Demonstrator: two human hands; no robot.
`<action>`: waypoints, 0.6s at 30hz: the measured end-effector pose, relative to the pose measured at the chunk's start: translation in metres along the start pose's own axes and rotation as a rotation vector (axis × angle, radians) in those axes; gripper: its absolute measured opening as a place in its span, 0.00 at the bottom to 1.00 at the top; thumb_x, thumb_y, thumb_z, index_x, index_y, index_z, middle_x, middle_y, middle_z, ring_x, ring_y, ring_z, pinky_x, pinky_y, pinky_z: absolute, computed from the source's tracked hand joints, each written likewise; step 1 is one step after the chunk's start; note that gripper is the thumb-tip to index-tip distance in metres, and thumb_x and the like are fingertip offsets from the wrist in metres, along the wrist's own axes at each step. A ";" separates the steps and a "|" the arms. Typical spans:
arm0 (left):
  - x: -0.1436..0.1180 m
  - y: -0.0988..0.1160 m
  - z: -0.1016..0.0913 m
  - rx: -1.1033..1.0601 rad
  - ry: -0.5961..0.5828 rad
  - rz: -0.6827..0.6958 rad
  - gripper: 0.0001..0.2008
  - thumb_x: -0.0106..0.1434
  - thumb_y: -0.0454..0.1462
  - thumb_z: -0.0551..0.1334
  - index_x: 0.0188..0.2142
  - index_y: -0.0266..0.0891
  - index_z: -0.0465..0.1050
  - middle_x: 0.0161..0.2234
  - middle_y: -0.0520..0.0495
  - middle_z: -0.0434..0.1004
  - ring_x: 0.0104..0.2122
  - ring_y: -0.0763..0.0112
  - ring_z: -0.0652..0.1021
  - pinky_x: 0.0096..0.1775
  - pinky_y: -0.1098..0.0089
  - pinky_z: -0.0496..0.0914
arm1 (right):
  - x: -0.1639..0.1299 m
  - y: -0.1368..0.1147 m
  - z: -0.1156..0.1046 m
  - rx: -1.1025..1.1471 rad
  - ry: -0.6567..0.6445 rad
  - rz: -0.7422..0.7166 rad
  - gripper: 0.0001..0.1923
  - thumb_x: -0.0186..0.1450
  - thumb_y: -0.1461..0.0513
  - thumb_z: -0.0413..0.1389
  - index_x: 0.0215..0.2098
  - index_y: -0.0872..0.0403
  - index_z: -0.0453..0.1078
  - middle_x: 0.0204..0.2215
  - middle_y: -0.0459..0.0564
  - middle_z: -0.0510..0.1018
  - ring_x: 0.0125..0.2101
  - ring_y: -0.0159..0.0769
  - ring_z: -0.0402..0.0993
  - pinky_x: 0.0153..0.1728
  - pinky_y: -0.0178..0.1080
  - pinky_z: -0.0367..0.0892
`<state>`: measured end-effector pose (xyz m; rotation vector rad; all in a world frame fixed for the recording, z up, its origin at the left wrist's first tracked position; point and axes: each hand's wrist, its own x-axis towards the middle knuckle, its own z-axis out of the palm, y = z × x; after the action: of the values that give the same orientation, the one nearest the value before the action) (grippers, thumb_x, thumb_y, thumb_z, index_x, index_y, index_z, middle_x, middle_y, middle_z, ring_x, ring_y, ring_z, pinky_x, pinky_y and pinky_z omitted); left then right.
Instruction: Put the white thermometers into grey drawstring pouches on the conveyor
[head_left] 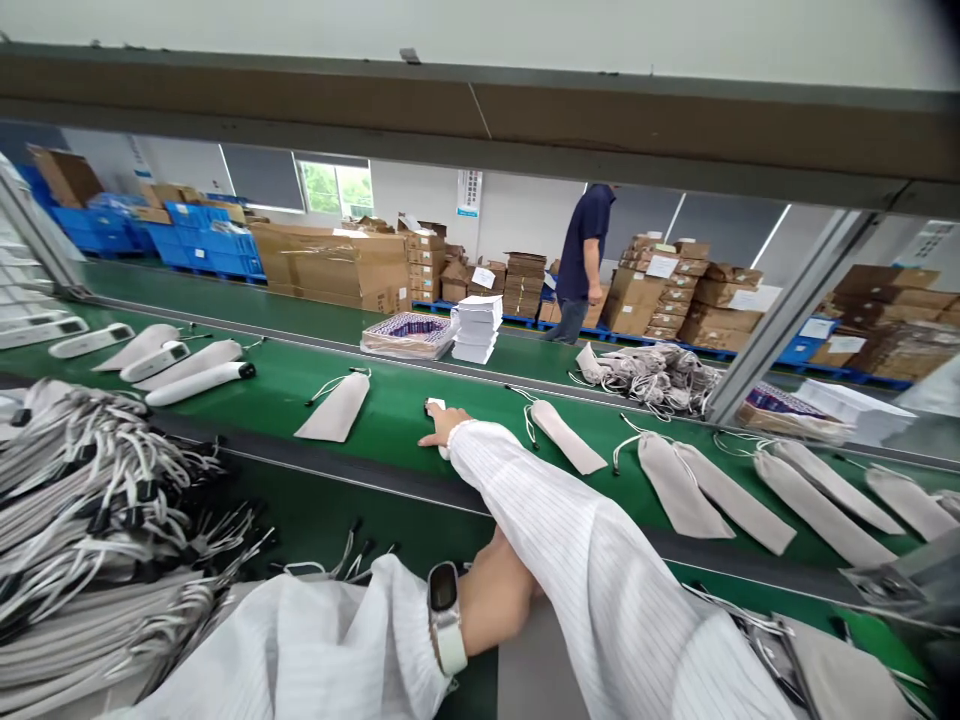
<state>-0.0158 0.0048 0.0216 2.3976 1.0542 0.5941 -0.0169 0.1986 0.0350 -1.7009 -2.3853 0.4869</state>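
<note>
My right hand (445, 430) reaches out over the green conveyor belt (405, 440), its thumb apart from the curled fingers. At its fingertips shows a small white piece with a dark end (433, 405); the rest of it is hidden. Nearer to me is my left hand (499, 595), with a watch on the wrist; my right sleeve covers its fingers, so its grip cannot be made out. Below it lies a flat grey surface (536, 665), perhaps a pouch. Grey drawstring pouches lie on the belt, one to the left (337, 408) and one to the right (568, 437) of my right hand.
White handheld devices (199, 384) and more pouches lie along the belt. Heaped drawstring pouches (82, 480) fill the left foreground. Beyond the belt are a tray (409, 335), stacked white paper (477, 328) and a pouch pile (652, 375). A person (585, 250) stands near cartons.
</note>
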 end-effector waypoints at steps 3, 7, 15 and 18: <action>0.006 -0.009 -0.001 -0.104 0.035 0.171 0.27 0.51 0.28 0.55 0.52 0.39 0.56 0.50 0.41 0.61 0.50 0.57 0.61 0.51 0.58 0.55 | -0.009 0.026 -0.002 0.082 0.020 0.022 0.36 0.48 0.64 0.60 0.54 0.50 0.54 0.44 0.55 0.69 0.44 0.46 0.66 0.41 0.43 0.61; 0.011 -0.008 0.002 -0.154 0.079 -0.037 0.17 0.50 0.26 0.53 0.40 0.40 0.61 0.42 0.45 0.62 0.43 0.62 0.65 0.44 0.63 0.62 | -0.060 0.083 -0.018 0.264 0.063 0.040 0.37 0.49 0.66 0.58 0.55 0.52 0.50 0.37 0.50 0.73 0.38 0.37 0.70 0.39 0.38 0.63; 0.019 -0.015 0.009 -0.076 0.134 -0.045 0.12 0.53 0.24 0.48 0.31 0.40 0.63 0.31 0.51 0.64 0.35 0.69 0.66 0.40 0.68 0.61 | -0.174 0.175 -0.034 1.468 0.400 0.051 0.46 0.43 0.64 0.63 0.55 0.48 0.44 0.30 0.45 0.74 0.30 0.37 0.73 0.37 0.45 0.66; 0.020 -0.020 0.009 0.004 0.067 -0.053 0.12 0.56 0.26 0.48 0.34 0.41 0.63 0.34 0.51 0.65 0.37 0.67 0.65 0.40 0.66 0.60 | -0.185 0.170 -0.038 1.553 0.372 0.126 0.48 0.43 0.65 0.64 0.55 0.45 0.43 0.28 0.43 0.73 0.27 0.36 0.73 0.34 0.46 0.67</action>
<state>-0.0095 0.0301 0.0072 2.3604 1.1446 0.6587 0.2073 0.0813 0.0183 -0.9575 -0.9272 1.3562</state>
